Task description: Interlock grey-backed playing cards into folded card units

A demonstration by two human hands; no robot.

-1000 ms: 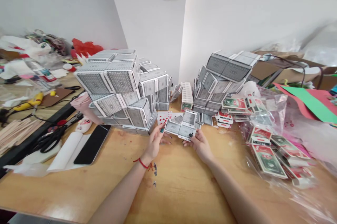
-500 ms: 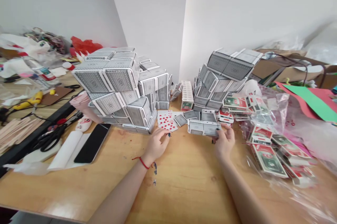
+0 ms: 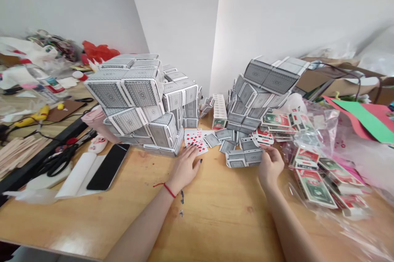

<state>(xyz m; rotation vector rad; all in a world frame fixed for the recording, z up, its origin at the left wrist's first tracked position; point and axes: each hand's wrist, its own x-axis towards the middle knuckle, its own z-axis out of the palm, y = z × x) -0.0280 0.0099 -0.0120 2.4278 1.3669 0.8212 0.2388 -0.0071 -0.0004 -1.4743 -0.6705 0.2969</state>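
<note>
1. Lower centre: the wooden table fills the foreground, with both forearms reaching in over it.
2. Just left of centre, the left hand lies flat, fingers spread and gripping nothing. Its fingertips overlap the face-up cards, apparently resting on them.
3. Right of centre, the right hand is curled at the right end of the folded card piece. Its fingertips are hidden, so I cannot tell whether they pinch the piece or merely touch it.
4. Just beyond lie small grey-backed pieces, close together.
5. The step in hand looks like positioning the folded piece while the left hand attends to the flat cards. Picking up one of these would call for getting a nail under its edge; freeing the right hand calls for a light release that doesn't drag the piece.
6. Farther back, stacked card blocks stand left of centre and a second stack right, below the pale wall.
</note>
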